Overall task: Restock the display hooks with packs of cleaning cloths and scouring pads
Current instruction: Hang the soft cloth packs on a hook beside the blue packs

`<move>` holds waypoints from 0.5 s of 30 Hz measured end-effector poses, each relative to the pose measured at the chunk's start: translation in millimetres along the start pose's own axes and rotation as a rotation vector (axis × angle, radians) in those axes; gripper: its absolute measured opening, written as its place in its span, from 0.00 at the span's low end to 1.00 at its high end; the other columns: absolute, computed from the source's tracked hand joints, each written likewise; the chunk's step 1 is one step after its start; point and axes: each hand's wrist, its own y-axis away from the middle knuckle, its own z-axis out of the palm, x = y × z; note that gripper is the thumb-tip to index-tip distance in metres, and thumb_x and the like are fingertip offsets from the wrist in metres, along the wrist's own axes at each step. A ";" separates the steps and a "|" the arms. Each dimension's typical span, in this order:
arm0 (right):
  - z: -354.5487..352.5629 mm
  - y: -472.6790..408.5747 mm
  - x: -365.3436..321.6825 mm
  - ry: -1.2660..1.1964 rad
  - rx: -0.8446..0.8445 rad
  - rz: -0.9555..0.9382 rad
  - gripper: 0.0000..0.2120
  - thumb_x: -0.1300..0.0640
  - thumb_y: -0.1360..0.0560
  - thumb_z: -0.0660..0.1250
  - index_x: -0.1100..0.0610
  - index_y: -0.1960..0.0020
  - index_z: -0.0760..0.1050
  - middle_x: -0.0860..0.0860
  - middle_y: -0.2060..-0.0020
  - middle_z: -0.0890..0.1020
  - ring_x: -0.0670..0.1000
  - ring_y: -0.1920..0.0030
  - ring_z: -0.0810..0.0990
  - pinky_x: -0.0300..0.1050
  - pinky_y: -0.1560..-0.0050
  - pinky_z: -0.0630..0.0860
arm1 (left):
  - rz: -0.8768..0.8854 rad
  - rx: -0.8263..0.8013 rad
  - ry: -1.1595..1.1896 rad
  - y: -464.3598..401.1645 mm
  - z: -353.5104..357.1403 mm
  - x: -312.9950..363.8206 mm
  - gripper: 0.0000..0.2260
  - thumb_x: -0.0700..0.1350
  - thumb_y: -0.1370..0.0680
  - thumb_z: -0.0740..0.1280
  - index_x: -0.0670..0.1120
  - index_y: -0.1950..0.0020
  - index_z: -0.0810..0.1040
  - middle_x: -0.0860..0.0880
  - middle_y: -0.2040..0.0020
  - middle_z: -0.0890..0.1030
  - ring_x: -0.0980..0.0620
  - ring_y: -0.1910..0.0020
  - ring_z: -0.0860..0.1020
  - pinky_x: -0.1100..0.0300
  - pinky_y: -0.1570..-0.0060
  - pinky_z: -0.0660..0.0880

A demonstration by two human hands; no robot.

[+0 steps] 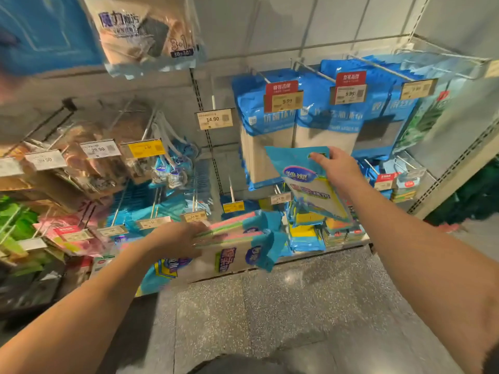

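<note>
My right hand (337, 168) pinches the top edge of a blue pack of cleaning cloths (305, 179), held tilted in front of the lower middle hooks. My left hand (181, 236) grips a stack of several packs with pink and green cloths (237, 241), lying flat at waist height before the bottom row. Behind the raised pack hang large blue and white cloth packs (270, 136) on upper hooks. A bare hook (231, 188) with a yellow price tag juts out low between my hands.
Hooks at left carry scouring pads and brushes (167, 168) behind price tags (214, 119). A beige cloth pack (145, 33) hangs close overhead at top left. More blue packs (306, 238) stand on the bottom shelf. Speckled grey floor (283, 306) lies below.
</note>
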 end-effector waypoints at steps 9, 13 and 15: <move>66.4 -52.6 -32.1 -0.001 -0.179 -0.034 0.04 0.51 0.24 0.72 0.50 0.55 0.81 0.50 0.55 0.87 0.52 0.54 0.86 0.55 0.49 0.82 | 0.186 0.051 -0.330 -6.5 -72.2 6.6 0.18 0.48 0.28 0.66 0.56 0.37 0.72 0.52 0.42 0.79 0.46 0.48 0.79 0.55 0.53 0.75; 104.5 -77.9 -32.8 -0.094 -0.215 0.024 0.10 0.46 0.26 0.73 0.51 0.50 0.80 0.48 0.51 0.85 0.48 0.52 0.84 0.50 0.44 0.80 | 0.194 0.127 -0.340 -33.2 -99.8 -9.7 0.20 0.48 0.27 0.67 0.55 0.35 0.72 0.52 0.30 0.68 0.43 0.48 0.80 0.52 0.53 0.75; 119.7 -88.2 -34.6 -0.108 -0.264 0.059 0.12 0.46 0.24 0.72 0.52 0.46 0.78 0.48 0.49 0.85 0.49 0.50 0.83 0.49 0.42 0.78 | 0.173 0.116 -0.334 -49.8 -112.1 -16.8 0.19 0.48 0.26 0.68 0.55 0.35 0.72 0.51 0.22 0.59 0.41 0.47 0.80 0.52 0.51 0.76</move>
